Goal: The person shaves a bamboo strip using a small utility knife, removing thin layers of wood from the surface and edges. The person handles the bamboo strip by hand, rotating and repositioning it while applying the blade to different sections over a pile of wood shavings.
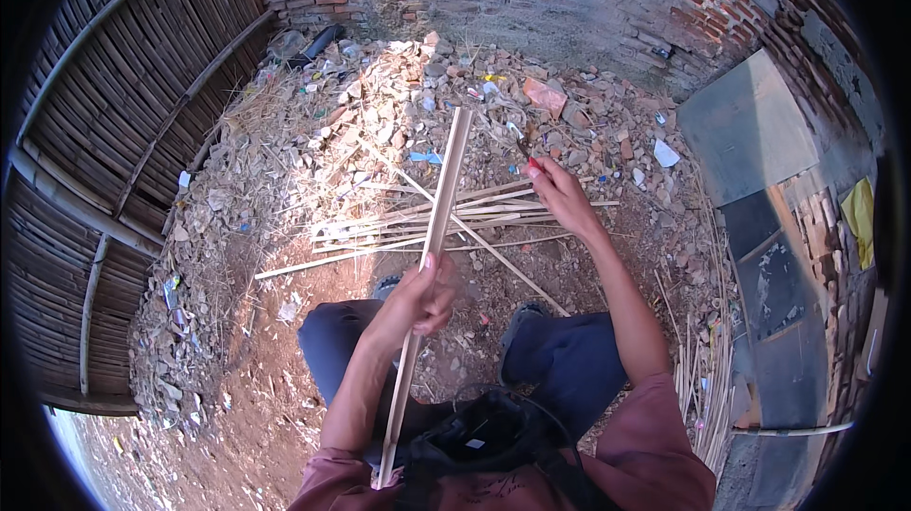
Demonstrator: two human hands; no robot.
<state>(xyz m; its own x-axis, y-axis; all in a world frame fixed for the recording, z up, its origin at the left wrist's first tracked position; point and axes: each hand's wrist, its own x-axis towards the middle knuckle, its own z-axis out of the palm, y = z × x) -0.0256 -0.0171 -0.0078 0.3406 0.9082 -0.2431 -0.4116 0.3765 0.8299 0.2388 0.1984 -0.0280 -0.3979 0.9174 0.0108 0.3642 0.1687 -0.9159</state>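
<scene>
- Left hand [415, 307], mid-frame, wraps closed round a long pale strip [443, 196] slanting from upper centre toward the lower edge.
- Right hand [565, 200], right of centre, curls tightly round a red-handled tool [533, 164].
- Loose strips [503, 218] lie mid-frame.
</scene>
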